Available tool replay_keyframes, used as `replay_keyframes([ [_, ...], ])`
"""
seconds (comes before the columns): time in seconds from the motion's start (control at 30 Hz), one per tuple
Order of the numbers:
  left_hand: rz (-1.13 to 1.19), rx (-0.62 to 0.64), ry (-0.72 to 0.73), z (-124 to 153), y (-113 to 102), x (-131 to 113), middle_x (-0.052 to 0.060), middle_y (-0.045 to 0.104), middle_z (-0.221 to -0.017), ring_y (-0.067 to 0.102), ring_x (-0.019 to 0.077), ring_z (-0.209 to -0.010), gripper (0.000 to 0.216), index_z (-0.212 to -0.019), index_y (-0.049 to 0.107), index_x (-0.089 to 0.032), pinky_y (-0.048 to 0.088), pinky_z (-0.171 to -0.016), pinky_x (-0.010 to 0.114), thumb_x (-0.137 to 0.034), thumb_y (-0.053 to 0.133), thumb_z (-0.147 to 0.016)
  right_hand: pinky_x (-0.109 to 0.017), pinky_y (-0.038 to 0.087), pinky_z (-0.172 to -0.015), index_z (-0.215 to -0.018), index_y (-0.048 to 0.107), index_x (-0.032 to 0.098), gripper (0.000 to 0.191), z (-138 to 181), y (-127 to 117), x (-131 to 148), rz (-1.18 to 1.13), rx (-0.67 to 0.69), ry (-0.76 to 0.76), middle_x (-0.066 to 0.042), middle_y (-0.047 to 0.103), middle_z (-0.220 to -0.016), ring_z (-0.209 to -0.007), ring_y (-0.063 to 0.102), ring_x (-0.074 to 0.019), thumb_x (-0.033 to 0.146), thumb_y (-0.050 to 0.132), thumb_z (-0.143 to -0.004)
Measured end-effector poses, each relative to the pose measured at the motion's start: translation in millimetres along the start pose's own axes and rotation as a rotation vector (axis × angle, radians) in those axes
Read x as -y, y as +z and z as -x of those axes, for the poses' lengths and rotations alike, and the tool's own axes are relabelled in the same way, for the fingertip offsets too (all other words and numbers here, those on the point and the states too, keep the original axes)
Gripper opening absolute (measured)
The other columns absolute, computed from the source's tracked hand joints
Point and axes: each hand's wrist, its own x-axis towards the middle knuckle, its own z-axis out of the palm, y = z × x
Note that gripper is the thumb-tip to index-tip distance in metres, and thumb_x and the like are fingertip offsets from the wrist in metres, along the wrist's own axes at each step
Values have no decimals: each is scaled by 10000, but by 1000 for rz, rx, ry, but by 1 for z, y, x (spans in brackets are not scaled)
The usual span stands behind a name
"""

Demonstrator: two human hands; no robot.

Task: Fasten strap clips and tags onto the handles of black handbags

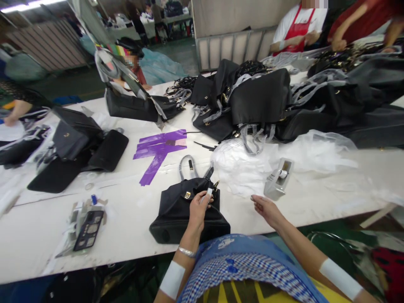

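Observation:
A black handbag (186, 206) with a gold clasp rests on the white table in front of me, its handle (187, 166) wrapped in clear plastic and sticking up behind. Over the bag's right side, my left hand (198, 209) pinches a small white strip (208, 193), its fingers against the black material. My right hand (267, 210) hovers to the right of the bag with its fingers loosely bent and nothing visible in them. Just beyond that hand stands a grey tape dispenser (278, 180). White tissue sheets (243, 168) lie behind it.
Black bags (259, 99) with wrapped handles are heaped at the back right. More bags (78, 145) lie at left, near a phone (89, 230) on another grey holder. Purple tape strips (159, 151) are stuck to the table (126, 235). Several people work around it.

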Motion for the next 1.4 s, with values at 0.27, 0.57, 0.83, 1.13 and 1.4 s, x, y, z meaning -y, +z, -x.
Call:
replay_keyframes([
  [0.27,-94,-32,114,9,6,-3,102,726,-885,699,198,-758,370,-1005,675,-133,486,-566,221,-404,694,-755,-226,410,-561,-722,681,169,350,51,128,27,375,645,-207,-14,661,-678,-574,528,-96,517,709,-701],
  [0.57,-223,-121,261,19,8,-2,54,722,-796,679,192,-765,262,-1025,643,-198,506,-765,290,-302,659,-785,-219,341,-448,-569,628,173,342,34,144,10,534,541,-214,-12,629,-548,-468,464,-90,485,728,-664],
  [0.83,-304,-120,358,24,7,-5,55,713,-1060,657,229,-992,231,-1019,710,-249,469,-941,337,-281,630,-804,-211,397,-474,-614,669,171,329,31,140,13,563,608,-237,-35,674,-620,-515,526,-102,489,703,-693],
  [1.13,33,-94,33,17,10,4,86,713,-787,662,151,-671,303,-940,702,-106,531,-649,255,-337,713,-743,-287,485,-622,-900,652,212,215,23,125,1,600,633,-442,14,691,-633,-592,637,-166,320,660,-714],
  [1.4,515,112,-411,20,0,-6,69,685,-837,630,70,-651,158,-852,686,-111,528,-605,129,-202,752,-741,-294,478,-708,-889,569,204,247,30,135,-8,336,736,-326,8,701,-743,-706,643,-164,353,669,-720],
])
